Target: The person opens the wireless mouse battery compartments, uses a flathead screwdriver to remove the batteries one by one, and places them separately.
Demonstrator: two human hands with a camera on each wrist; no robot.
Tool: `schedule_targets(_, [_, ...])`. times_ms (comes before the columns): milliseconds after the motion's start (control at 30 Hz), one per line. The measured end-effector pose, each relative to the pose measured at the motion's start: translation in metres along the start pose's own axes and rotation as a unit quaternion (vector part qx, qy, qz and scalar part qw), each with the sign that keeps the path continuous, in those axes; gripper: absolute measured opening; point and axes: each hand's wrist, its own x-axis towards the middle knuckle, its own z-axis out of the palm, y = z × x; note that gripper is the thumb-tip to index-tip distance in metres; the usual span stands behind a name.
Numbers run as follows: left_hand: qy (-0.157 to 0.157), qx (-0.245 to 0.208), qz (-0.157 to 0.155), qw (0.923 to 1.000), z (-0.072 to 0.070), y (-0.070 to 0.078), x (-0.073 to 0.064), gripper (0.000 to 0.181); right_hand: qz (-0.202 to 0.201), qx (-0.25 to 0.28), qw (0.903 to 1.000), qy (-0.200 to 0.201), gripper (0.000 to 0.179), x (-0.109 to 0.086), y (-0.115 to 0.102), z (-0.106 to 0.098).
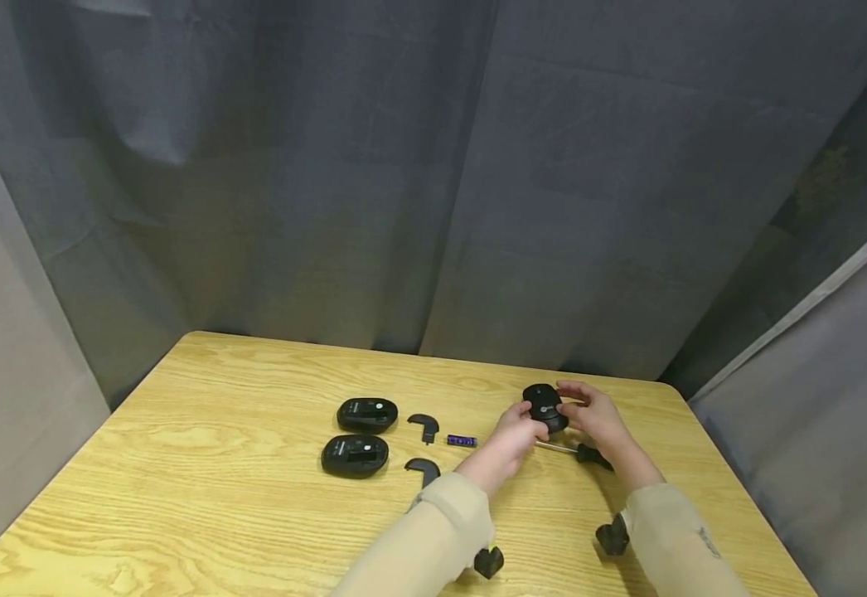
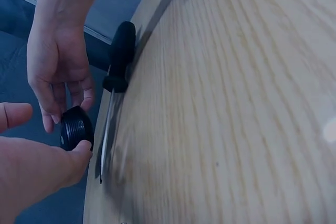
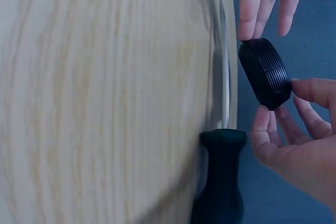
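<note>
A black computer mouse (image 1: 542,401) is held up above the right part of the table, between both hands. My left hand (image 1: 511,438) grips its near left side. From the right, my right hand (image 1: 592,412) pinches its edge with thumb and fingertips, clearly seen in the right wrist view, where the mouse (image 3: 264,73) shows a ribbed side. Beneath the hands lies a screwdriver with a black handle (image 1: 593,456) and a metal shaft (image 2: 108,129). The underside of the held mouse is hidden in the head view.
Left of the hands, two black mice, one farther (image 1: 367,414) and one nearer (image 1: 355,456), lie upside down with uncovered battery slots. Beside them are two curved black covers (image 1: 424,424), the nearer partly behind my left sleeve, and a purple battery (image 1: 462,440). Grey curtains (image 1: 329,166) surround the wooden table (image 1: 217,514).
</note>
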Motion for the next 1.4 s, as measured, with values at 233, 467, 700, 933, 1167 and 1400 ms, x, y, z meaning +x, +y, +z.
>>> schedule_targets(233, [0.016, -0.009, 0.018, 0.9997, 0.004, 0.009, -0.007, 0.075, -0.010, 0.012, 0.9999, 0.007, 0.052, -0.009, -0.011, -0.005])
schedule_targets(467, [0.023, -0.007, 0.038, 0.9990, 0.007, 0.020, -0.017, 0.073, -0.031, 0.026, 0.9992, -0.002, 0.056, -0.020, -0.029, -0.011])
schedule_targets(700, [0.038, 0.026, 0.072, 0.9963, 0.002, 0.035, -0.027, 0.068, -0.050, 0.028, 0.9984, -0.006, 0.060, -0.027, -0.048, -0.011])
schedule_targets(933, [0.051, 0.037, 0.065, 0.9958, -0.001, 0.047, -0.035, 0.064, -0.072, 0.035, 0.9968, -0.007, 0.061, -0.032, -0.063, -0.007])
schedule_targets(1167, [0.074, 0.046, 0.072, 0.9937, -0.005, 0.059, -0.044, 0.063, -0.102, 0.031, 0.9943, -0.010, 0.059, -0.041, -0.081, -0.003])
schedule_targets(1400, [0.078, 0.068, 0.071, 0.9921, -0.007, 0.067, -0.052, 0.058, -0.130, -0.027, 0.9912, 0.003, 0.056, -0.048, -0.093, -0.002])
